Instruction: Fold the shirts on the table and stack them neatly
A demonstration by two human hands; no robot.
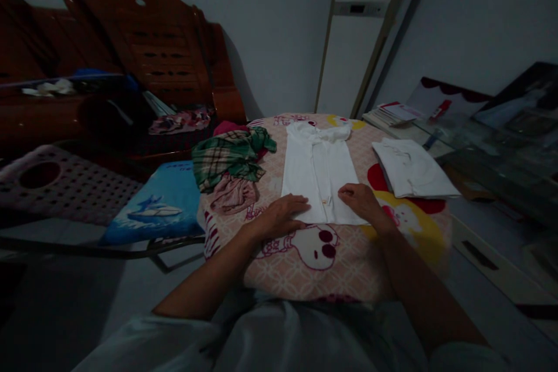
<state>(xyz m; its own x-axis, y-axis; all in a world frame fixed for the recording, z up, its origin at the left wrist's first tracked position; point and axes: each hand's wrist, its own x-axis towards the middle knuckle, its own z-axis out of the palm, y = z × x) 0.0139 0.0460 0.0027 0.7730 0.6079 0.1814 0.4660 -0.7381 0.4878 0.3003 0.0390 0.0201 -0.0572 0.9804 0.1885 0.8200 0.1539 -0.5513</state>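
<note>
A white shirt (300,171) lies laid out in a narrow, long shape on the patterned tablecloth, its collar end away from me. A drawstring-like strip (321,177) runs down its middle. My left hand (283,213) rests on the shirt's near left corner, fingers stretched out and thumb by the hem. My right hand (361,197) is on the shirt near its right edge, with the fingers curled in; whether cloth is between them is hidden. To the right sits a folded white garment (412,168).
On the table's left is a heap with a green plaid cloth (229,157) and a pink cloth (233,195). A blue cushion (161,203) lies on a chair left of the table. A wooden bench (161,46) stands behind. A glass-topped stand (488,139) is at right.
</note>
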